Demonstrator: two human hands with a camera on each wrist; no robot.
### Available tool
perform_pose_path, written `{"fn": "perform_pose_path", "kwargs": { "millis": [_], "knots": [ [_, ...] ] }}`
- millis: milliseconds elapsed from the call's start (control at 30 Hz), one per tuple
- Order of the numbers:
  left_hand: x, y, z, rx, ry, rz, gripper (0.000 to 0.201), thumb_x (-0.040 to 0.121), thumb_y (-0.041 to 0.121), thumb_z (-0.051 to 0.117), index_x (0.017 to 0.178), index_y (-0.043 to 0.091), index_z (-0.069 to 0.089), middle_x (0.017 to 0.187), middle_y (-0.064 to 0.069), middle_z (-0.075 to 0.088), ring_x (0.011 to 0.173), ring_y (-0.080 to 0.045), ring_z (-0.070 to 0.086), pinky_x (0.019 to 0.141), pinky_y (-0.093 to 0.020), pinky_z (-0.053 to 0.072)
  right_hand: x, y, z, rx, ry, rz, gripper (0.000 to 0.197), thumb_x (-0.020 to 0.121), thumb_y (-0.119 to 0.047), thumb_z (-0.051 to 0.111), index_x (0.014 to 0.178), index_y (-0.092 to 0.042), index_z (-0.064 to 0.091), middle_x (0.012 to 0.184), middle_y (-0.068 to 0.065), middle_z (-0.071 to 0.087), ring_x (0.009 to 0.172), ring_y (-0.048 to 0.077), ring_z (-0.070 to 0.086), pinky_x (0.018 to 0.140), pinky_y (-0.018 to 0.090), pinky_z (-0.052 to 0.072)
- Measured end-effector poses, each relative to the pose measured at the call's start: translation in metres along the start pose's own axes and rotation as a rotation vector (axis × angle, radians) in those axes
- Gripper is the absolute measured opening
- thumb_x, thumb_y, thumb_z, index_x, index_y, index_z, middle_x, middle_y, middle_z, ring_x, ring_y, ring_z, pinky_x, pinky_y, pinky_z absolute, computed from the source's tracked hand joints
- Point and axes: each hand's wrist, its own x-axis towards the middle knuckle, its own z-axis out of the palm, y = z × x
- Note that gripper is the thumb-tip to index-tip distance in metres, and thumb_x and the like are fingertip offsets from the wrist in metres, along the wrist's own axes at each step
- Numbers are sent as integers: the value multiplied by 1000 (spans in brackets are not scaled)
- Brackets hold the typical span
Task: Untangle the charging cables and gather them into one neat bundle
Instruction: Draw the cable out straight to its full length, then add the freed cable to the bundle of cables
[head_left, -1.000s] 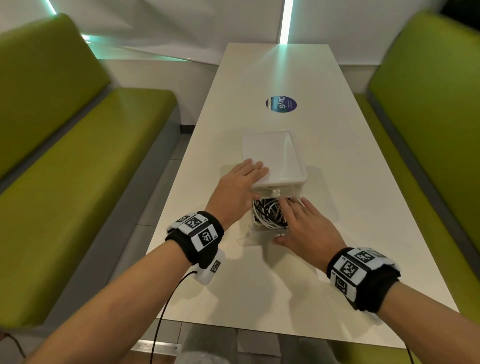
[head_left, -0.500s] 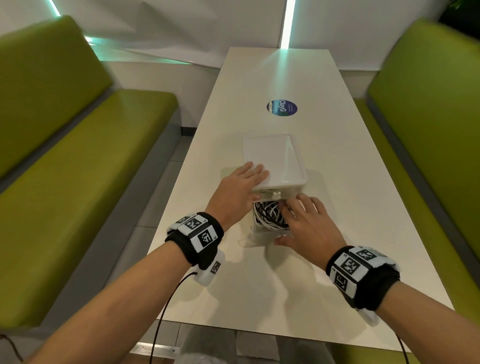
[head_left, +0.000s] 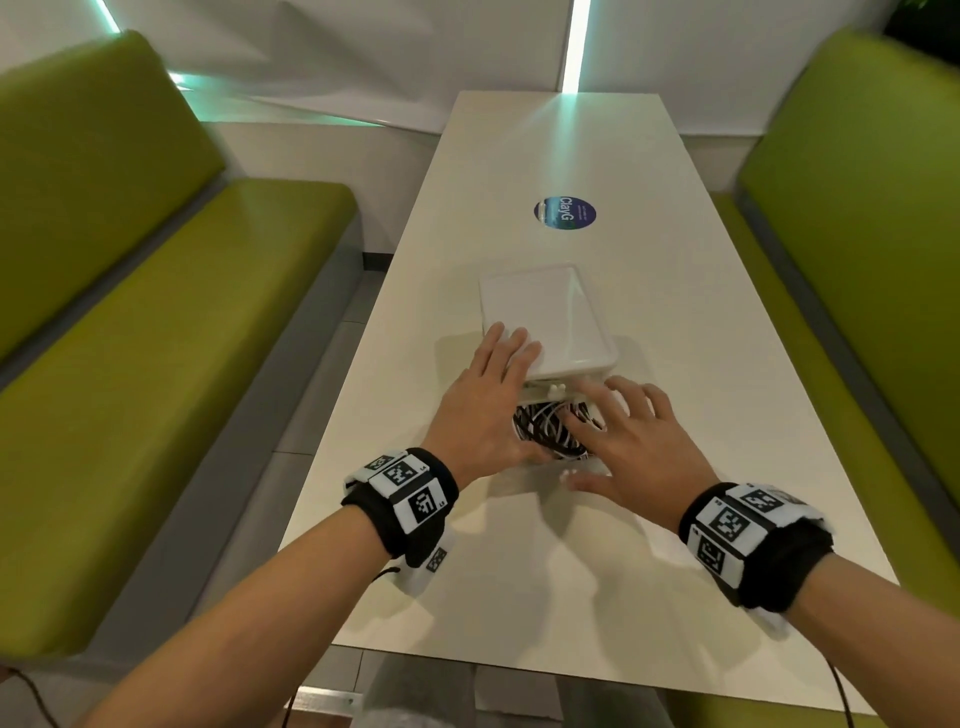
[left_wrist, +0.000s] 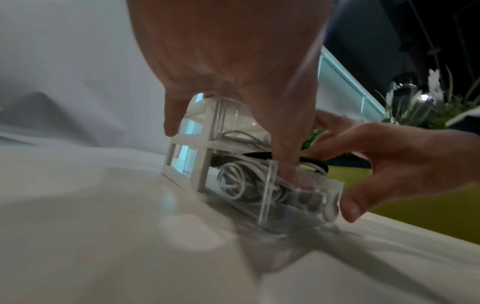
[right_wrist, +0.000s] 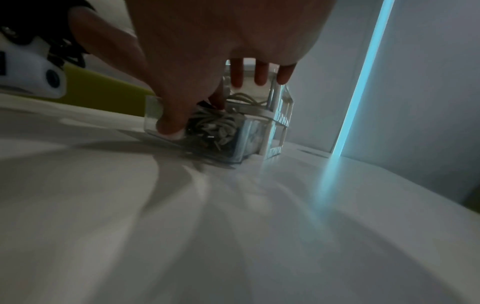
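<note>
A small clear drawer box (head_left: 545, 322) is parked mid-worktop (head_left: 649, 571), with its bottom drawer (left_wrist: 298, 197) pulled out toward the person. The charging cables (head_left: 540, 431), a white and black tangle, are piled in that drawer. The box's top is touched by the left hand (head_left: 485, 410) with straight fingers, thumb dipped into the drawer among the cables. The drawer's front is pinched by the right hand (head_left: 631, 441), thumb on the outside face and index finger curled inside it. A round blue sticker (head_left: 564, 213) is stuck further up, and green benches (head_left: 156, 332) are seen either side.
</note>
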Motion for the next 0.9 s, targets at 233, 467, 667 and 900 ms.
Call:
{"fn": "perform_pose_path", "kwargs": {
  "millis": [233,467,667,900],
  "knots": [
    [2,-7,-6,-57,-47,34,113,64,74,63,151,15,20,160,-2,13,149,-19,-6,117,-37,19,8,13,4,-34,-62,-134,53,88,-63,45,129,-32,57,163,11,5,148,42,4,113,62,23],
    [2,-5,3,-17,-21,-1,102,70,57,72,148,19,19,158,-2,15,149,-21,-3,112,-53,31,12,13,3,-5,-37,-122,43,83,-52,58,120,-30,63,158,12,27,138,44,33,96,53,46],
    [4,-9,-10,-43,-23,31,96,73,54,74,148,16,28,157,-2,22,149,-19,3,117,-38,27,21,9,9,111,19,-76,33,76,-41,72,108,-35,68,153,3,28,132,40,36,89,51,49],
    [5,-10,-10,-46,-62,27,111,62,55,80,150,19,22,159,2,14,148,-15,-3,106,-36,40,18,21,3,128,45,-80,56,85,-55,51,121,-14,64,156,-4,26,139,26,29,97,46,49]
  ]
}}
